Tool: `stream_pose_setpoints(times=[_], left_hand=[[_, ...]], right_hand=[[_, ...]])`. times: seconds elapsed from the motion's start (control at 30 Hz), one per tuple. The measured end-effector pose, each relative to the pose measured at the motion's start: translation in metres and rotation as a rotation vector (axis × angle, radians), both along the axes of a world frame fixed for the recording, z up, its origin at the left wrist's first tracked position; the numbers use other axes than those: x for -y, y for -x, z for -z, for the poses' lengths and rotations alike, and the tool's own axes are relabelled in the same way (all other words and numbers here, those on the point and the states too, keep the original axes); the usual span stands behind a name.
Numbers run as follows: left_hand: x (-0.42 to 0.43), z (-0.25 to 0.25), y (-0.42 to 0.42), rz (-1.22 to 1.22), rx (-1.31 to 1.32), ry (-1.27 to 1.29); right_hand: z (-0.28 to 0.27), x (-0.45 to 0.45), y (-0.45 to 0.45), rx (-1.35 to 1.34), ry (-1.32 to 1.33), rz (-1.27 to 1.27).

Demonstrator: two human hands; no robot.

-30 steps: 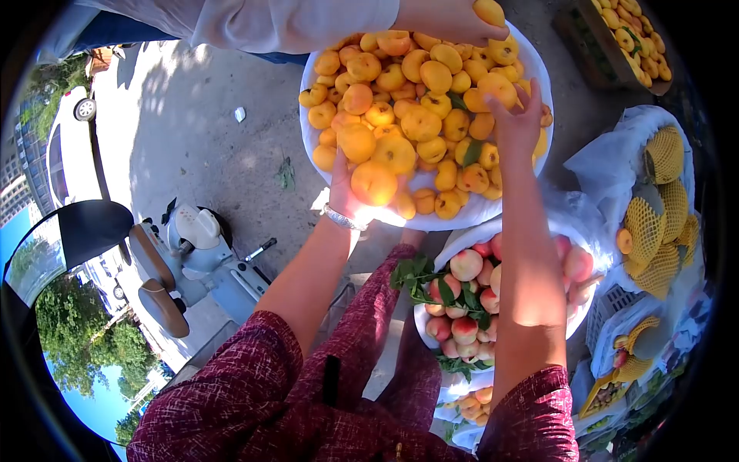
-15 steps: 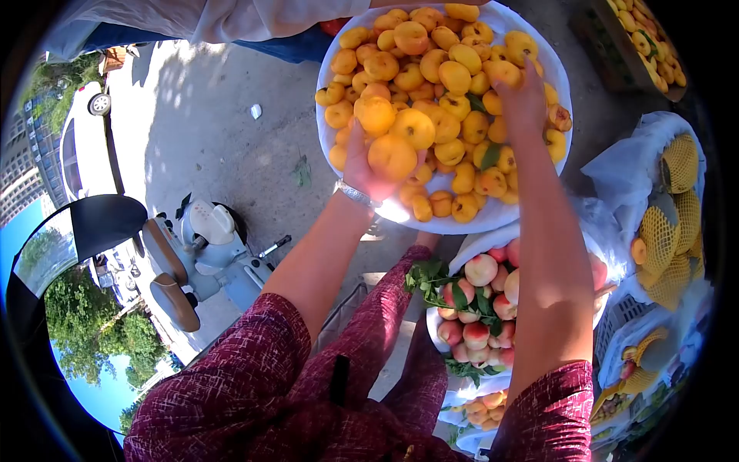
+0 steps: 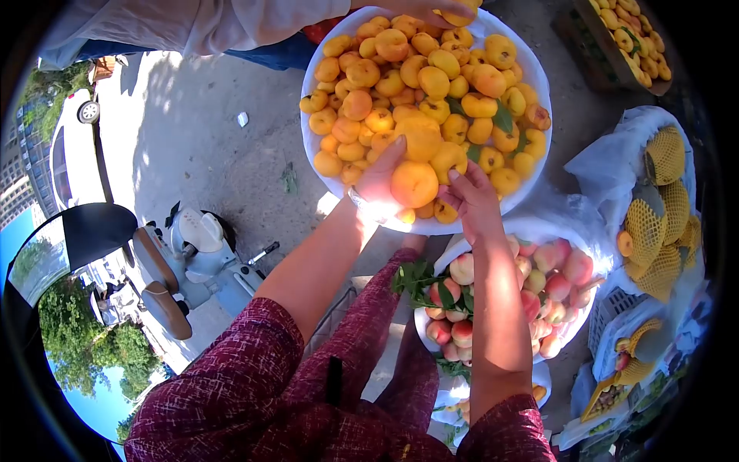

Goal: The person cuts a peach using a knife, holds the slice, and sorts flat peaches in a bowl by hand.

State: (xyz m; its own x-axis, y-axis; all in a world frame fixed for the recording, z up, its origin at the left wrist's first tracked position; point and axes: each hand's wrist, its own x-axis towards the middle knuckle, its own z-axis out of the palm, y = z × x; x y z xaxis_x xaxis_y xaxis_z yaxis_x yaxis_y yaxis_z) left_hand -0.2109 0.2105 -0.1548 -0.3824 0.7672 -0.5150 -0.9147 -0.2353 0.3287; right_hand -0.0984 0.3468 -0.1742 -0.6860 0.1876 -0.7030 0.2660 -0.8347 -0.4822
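Observation:
My left hand (image 3: 379, 183), palm up with fingers curled, cradles several yellow flat peaches (image 3: 414, 185) above the near edge of a big white-lined round tub (image 3: 309, 142). My right hand (image 3: 473, 202) is beside it, its bent fingers on the rightmost yellow flat peach (image 3: 448, 160) of that handful. Its thumb side is partly hidden. More yellow flat peaches (image 3: 392, 45), with a few green leaves, fill the tub below and beyond both hands.
Another person's hand (image 3: 423, 9) holds a yellow peach at the tub's far edge. Nearer me stands a tub of pinkish peaches (image 3: 554, 286). Right are net-wrapped fruits (image 3: 663, 212) and a crate of yellow fruit (image 3: 608, 65). A scooter (image 3: 208, 254) stands left.
My right hand has come from the tub's right side down and left to my left hand. The held peaches have shifted slightly right and down. The other person's hand has entered at the top.

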Motion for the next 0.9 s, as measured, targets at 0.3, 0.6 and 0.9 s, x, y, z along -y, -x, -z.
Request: stream_pose_setpoints(times=[0.3, 0.6, 0.9], left_hand=[[-0.070, 0.025, 0.016, -0.217, 0.259, 0.314], [-0.097, 0.056, 0.021, -0.248, 0.229, 0.333], [-0.118, 0.063, 0.018, -0.306, -0.039, 0.425]], right_hand=[[0.026, -0.087, 0.027, 0.111, -0.170, 0.419], [0.058, -0.101, 0.054, 0.185, -0.137, 0.498], [0.025, -0.041, 0.016, 0.216, -0.259, 0.385]])
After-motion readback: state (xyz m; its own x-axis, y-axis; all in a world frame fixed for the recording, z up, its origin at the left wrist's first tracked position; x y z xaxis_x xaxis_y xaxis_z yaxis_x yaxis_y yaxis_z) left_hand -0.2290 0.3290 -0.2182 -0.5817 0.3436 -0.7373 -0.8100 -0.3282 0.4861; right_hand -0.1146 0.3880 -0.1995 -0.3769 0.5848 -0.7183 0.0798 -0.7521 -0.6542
